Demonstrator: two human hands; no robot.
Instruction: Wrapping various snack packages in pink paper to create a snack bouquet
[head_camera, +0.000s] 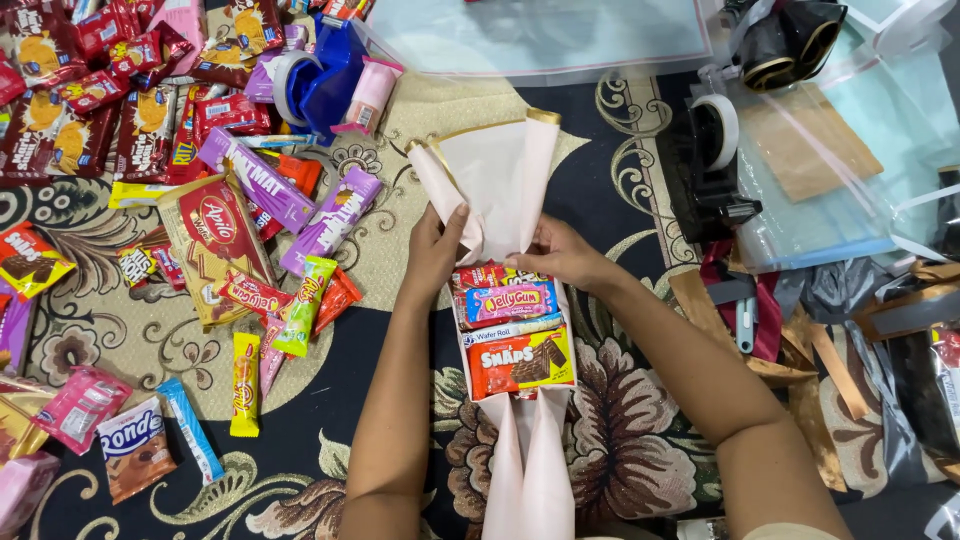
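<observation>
Both hands pinch pale pink wrapping paper (497, 185): the left hand (434, 252) and the right hand (560, 253) are each closed on its gathered folds, just above a stacked bundle of snack packets (515, 330) on the patterned carpet (640, 450). Stacking looks done; the wrap stands half formed, its gold-edged top open. Glossy loose snacks (200, 180) lie left, a tape dispenser (712, 150) right.

Both forearms reach forward, converging. The left hand (434, 252) and right hand (560, 254) sit close together, fingers curled and pinching
</observation>
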